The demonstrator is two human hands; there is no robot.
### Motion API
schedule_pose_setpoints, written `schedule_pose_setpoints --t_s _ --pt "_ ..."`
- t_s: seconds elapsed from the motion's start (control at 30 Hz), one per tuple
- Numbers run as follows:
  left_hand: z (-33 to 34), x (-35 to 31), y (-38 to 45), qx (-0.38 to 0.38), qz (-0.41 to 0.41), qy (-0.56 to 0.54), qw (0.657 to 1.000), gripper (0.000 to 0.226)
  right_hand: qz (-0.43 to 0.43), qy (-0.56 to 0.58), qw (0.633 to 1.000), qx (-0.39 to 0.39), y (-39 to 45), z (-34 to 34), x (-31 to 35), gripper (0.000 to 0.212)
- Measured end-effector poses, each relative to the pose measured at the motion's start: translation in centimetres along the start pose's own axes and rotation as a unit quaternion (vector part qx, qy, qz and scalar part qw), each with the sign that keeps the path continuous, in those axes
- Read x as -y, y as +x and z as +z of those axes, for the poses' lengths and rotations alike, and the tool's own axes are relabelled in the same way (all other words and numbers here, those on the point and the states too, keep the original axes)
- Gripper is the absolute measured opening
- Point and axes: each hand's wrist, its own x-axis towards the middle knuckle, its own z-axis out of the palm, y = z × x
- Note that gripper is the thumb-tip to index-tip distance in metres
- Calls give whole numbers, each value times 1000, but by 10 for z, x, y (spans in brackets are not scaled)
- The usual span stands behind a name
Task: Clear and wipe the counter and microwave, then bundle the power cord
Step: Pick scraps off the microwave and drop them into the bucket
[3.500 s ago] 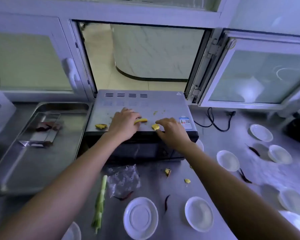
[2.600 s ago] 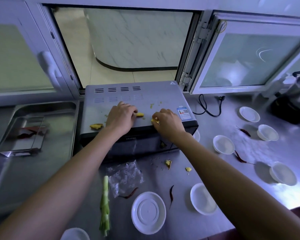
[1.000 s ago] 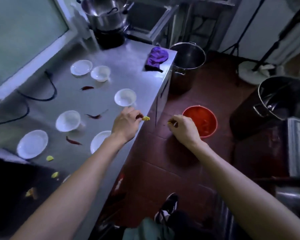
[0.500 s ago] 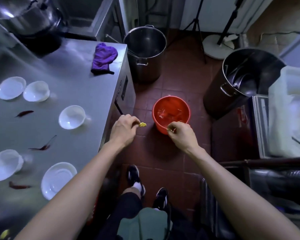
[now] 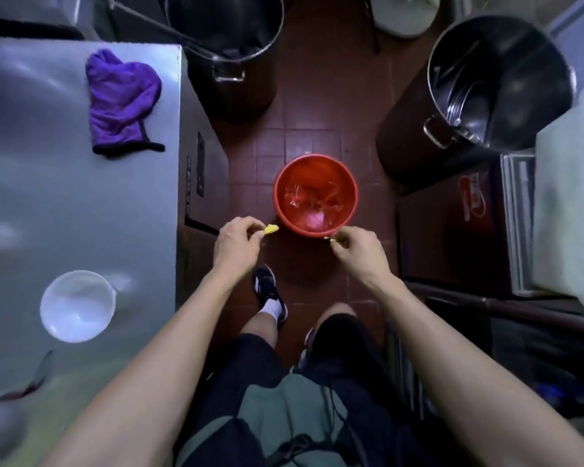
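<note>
- A person stands over a red bucket (image 5: 315, 195) on the tiled floor, beside the steel counter (image 5: 64, 203).
- The left hand (image 5: 235, 244) pinches a yellow scrap (image 5: 271, 228) in its grip, just short of the bucket's near-left rim.
- The right hand (image 5: 357, 248) pinches a smaller scrap (image 5: 332, 240), barely visible, at the near-right rim.
- The bucket lies ahead of both hands, between them; the right appears slightly nearer its opening.
- A purple cloth (image 5: 120, 101) lies on the counter.
</note>
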Motion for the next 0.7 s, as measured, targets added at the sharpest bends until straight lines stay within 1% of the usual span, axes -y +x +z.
schedule_pose_setpoints --t_s 0.13,0.27,0.33,0.47,0.6,0.7 --pt "13 -4 28 43 -16 11 999 9 35 16 999 16 30 10 -5 13" --pt "39 -25 57 83 -31 21 996 10 73 28 996 43 61 16 -20 16" --pt "51 -37 69 95 -42 33 994 10 79 34 994 66 74 16 -30 17" --pt "72 -54 93 91 -69 44 992 9 66 21 993 100 101 7 -57 17" --pt "90 -57 123 73 -92 33 992 10 69 15 993 95 135 -4 -88 16" --pt "115 -56 148 66 -115 12 991 11 80 2 992 100 161 2 -111 16"
